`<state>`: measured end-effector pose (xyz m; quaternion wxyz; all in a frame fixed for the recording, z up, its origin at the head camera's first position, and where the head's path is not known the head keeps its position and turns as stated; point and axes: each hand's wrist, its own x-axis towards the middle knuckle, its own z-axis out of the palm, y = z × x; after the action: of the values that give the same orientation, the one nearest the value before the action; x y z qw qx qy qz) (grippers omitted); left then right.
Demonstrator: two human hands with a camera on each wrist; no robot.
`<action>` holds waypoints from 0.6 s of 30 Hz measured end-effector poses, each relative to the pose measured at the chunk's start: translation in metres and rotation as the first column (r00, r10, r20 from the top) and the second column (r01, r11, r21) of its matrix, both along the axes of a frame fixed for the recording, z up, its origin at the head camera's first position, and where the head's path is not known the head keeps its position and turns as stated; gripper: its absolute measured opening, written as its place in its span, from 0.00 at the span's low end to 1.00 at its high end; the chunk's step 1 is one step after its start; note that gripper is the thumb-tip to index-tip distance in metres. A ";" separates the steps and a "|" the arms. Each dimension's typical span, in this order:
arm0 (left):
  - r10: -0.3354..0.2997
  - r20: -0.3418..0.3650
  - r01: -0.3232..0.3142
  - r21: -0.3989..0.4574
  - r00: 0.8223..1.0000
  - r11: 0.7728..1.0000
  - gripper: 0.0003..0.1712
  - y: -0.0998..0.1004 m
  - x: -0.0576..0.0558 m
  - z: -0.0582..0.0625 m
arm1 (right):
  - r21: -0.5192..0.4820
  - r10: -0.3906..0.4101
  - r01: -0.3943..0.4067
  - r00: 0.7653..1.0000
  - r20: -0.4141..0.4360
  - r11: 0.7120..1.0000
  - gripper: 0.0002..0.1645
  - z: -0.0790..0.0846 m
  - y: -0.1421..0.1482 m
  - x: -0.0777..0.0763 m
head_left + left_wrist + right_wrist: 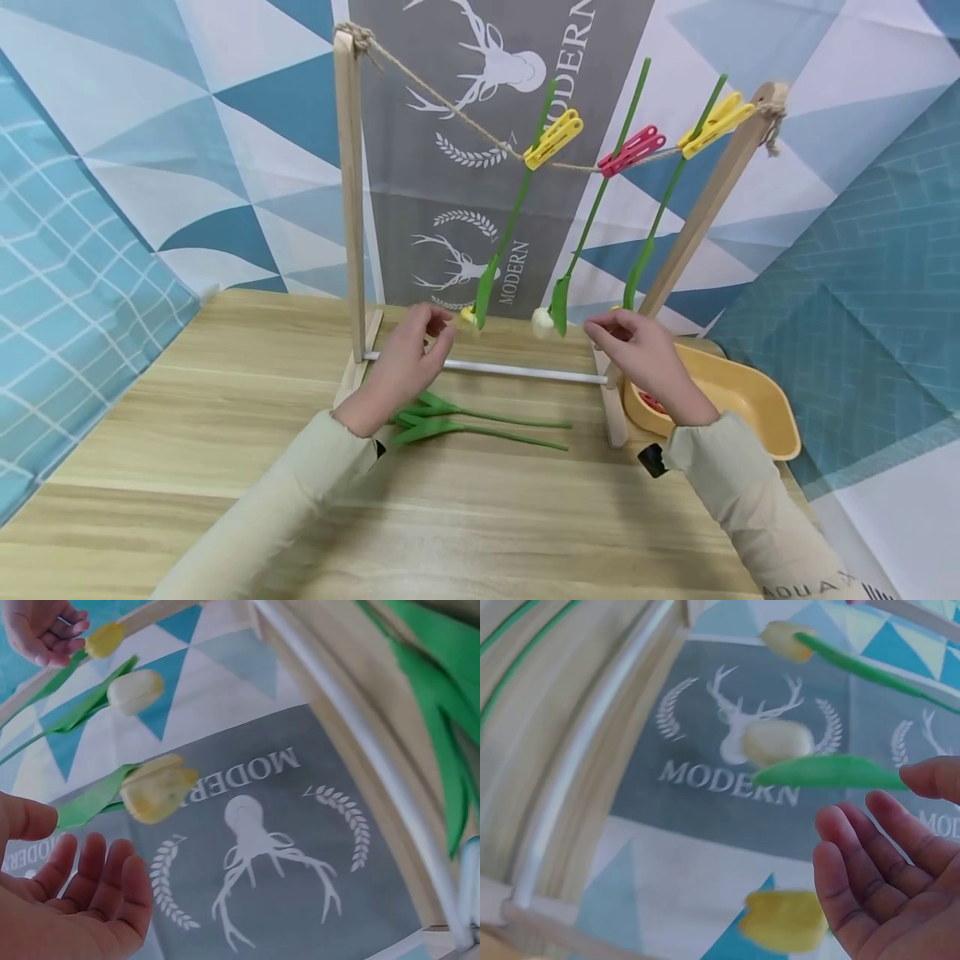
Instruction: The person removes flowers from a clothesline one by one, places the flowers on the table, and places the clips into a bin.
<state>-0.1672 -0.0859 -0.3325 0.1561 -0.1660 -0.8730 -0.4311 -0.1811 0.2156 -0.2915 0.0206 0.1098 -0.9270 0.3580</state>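
Three artificial tulips hang head down from a twine line (pixel 442 98). A yellow clothespin (pixel 553 140) clips the left yellow tulip (pixel 156 791), a red clothespin (pixel 632 151) the white tulip (pixel 543 323), and another yellow clothespin (pixel 716 125) the right yellow tulip (pixel 784 921). My left hand (pixel 412 354) hovers beside the left bloom, fingers loosely bent and holding nothing. Near the right tulip, my right hand (pixel 648 354) is also empty, fingers relaxed; in the head view it partly covers that bloom.
Wooden posts (pixel 351 192) and a white crossbar (pixel 525 372) form the rack. Two green-stemmed flowers (pixel 502 429) lie on the wooden table (pixel 225 450), their heads hidden behind my left hand. An orange-yellow tray (pixel 757 400) at the right holds something red (pixel 651 403). Patterned cloth hangs behind.
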 end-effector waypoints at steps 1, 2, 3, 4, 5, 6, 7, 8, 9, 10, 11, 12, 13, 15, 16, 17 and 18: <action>0.001 -0.005 -0.001 0.008 1.000 1.000 0.13 0.000 -0.001 0.003 | -0.019 0.004 -0.004 1.000 -0.007 1.000 0.23 0.003 -0.003 -0.001; 0.002 -0.008 -0.002 0.018 1.000 1.000 0.13 0.000 -0.001 0.006 | -0.036 0.007 -0.008 1.000 -0.016 0.999 0.22 0.006 -0.006 -0.002; 0.001 -0.011 -0.001 0.027 1.000 1.000 0.14 0.000 -0.001 0.008 | -0.053 0.009 -0.010 1.000 -0.024 0.999 0.22 0.008 -0.009 -0.002; 0.002 -0.013 -0.001 0.034 1.000 0.999 0.14 0.000 -0.002 0.011 | -0.068 0.010 -0.012 0.999 -0.031 0.998 0.22 0.011 -0.012 -0.003; 0.002 -0.007 -0.001 0.047 1.000 0.999 0.14 0.000 -0.002 0.013 | -0.081 0.010 -0.013 0.999 -0.039 0.997 0.22 0.013 -0.015 -0.003; -0.001 -0.002 0.001 0.062 1.000 0.998 0.14 0.000 -0.002 0.016 | -0.097 0.010 -0.014 0.999 -0.043 0.995 0.22 0.016 -0.017 -0.003; -0.004 0.000 0.004 0.079 1.000 0.997 0.14 0.000 -0.002 0.019 | -0.112 0.009 -0.014 0.999 -0.045 0.994 0.22 0.019 -0.020 -0.004; -0.007 0.001 0.007 0.097 1.000 0.995 0.14 0.001 -0.002 0.022 | -0.126 0.007 -0.013 0.999 -0.049 0.992 0.22 0.021 -0.022 -0.004; -0.011 0.001 0.011 0.112 1.000 0.994 0.14 0.001 -0.002 0.025 | -0.140 0.004 -0.012 0.999 -0.053 0.990 0.22 0.024 -0.024 -0.004; -0.013 0.000 0.013 0.127 1.000 0.992 0.13 0.002 -0.003 0.028 | -0.154 0.001 -0.011 0.998 -0.059 0.988 0.22 0.027 -0.026 -0.004; -0.015 0.001 0.015 0.145 1.000 0.989 0.13 0.002 -0.003 0.031 | -0.172 -0.003 -0.008 0.998 -0.064 0.985 0.22 0.030 -0.028 -0.005; -0.015 -0.002 0.015 0.161 1.000 0.987 0.13 0.003 -0.004 0.033 | -0.191 -0.005 -0.009 0.997 -0.071 0.982 0.22 0.033 -0.030 -0.005; -0.015 -0.006 0.015 0.174 1.000 0.985 0.13 0.004 -0.004 0.036 | -0.209 -0.008 -0.008 0.997 -0.078 0.978 0.22 0.036 -0.032 -0.005; -0.017 -0.016 0.020 0.201 1.000 0.979 0.13 0.006 -0.006 0.041 | -0.260 -0.007 -0.017 0.996 -0.089 0.965 0.22 0.042 -0.037 -0.006; -0.017 -0.021 0.021 0.217 1.000 0.976 0.13 0.007 -0.006 0.044 | -0.291 -0.002 -0.025 0.996 -0.092 0.956 0.22 0.046 -0.039 -0.006; -0.017 -0.025 0.022 0.232 1.000 0.972 0.13 0.008 -0.007 0.047 | -0.322 0.005 -0.035 0.996 -0.094 0.946 0.22 0.050 -0.042 -0.006; -0.018 -0.033 0.025 0.245 0.999 0.969 0.13 0.009 -0.008 0.049 | -0.352 0.017 -0.050 0.995 -0.098 0.934 0.22 0.054 -0.044 -0.006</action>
<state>-0.1748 -0.0768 -0.2833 0.1839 -0.1613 -0.8087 -0.5350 -0.1875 0.1711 -0.2373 0.0772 0.1366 -0.8433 0.5140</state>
